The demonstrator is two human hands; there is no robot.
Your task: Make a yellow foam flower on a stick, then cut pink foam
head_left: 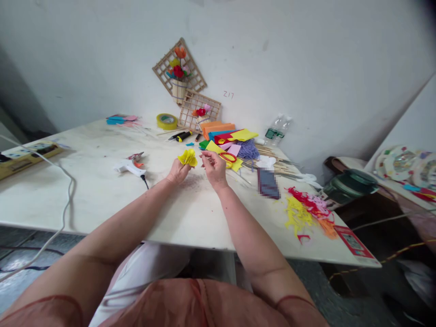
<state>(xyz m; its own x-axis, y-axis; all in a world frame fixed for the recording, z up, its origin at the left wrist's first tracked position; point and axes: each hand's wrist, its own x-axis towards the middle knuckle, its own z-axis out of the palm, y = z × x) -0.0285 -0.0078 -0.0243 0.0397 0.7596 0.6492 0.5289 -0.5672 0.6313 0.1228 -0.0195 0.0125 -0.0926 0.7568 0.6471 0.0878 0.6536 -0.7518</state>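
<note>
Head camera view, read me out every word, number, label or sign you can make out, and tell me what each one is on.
"217", handwritten on the white wall, right of the wooden lattice frames.
Red printed card at the table's right edge: has print, too small to read.
Water bottle label: green, blurred, unreadable.
Yellow box at the left: markings too blurred.
Flat dark object by the right hand: pixelated, nothing readable.
</note>
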